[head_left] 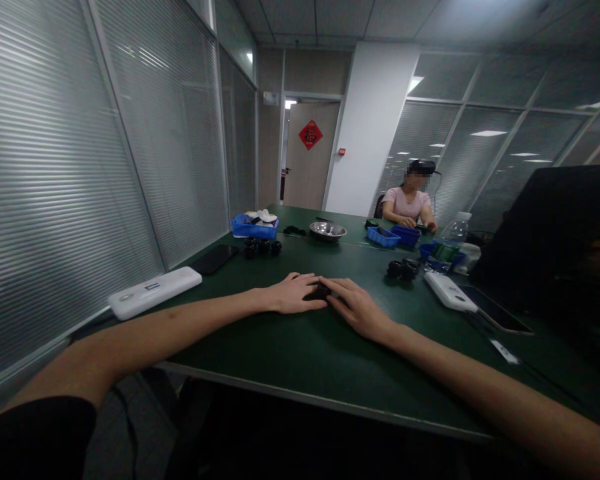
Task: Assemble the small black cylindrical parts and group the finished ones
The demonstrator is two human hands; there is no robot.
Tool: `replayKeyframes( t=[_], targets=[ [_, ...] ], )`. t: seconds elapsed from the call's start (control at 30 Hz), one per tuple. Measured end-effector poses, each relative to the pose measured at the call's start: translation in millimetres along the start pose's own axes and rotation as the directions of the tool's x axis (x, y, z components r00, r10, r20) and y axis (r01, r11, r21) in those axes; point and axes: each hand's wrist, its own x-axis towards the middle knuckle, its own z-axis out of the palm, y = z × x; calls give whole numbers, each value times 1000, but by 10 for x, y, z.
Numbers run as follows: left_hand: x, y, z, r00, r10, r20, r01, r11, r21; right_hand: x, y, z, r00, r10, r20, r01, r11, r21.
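In the head view, our left hand and right hand meet near the centre of the frame, around a small dark piece on or just over the desk. Our left fingers reach forward, slightly spread, thumb apart; our right fingers lie nearly together, tips at the piece. We cannot tell whether either hand pinches it. We would do best to steady it with one hand, turn it gently with the other and keep our wrists low.
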Motion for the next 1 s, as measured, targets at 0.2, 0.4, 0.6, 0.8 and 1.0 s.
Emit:
replayKeyframes(
  t=[0.2,0.4,0.6,0.8,1.0],
  targets=[
    [6,-5,10,1000,17,-18,-17,1000,0,-42,2,1,999,-42,22,43,999,-19],
    [23,-33,31,999,32,-29,-32,999,-3,-58,-31,-23,995,-91,35,94,993,-71],
    [39,-45,59,999,-7,-38,7,1000,5,-45,-108,-80,985,-135,107,144,986,-83],
    [43,-38,76,992,-85,-90,85,996,-3,-34,1,-88,991,-79,108,98,979,-182],
    [33,-48,62,993,-94,-66,95,995,14,-124,743,-186,988,122,100,-67,900,-431]
  ],
)
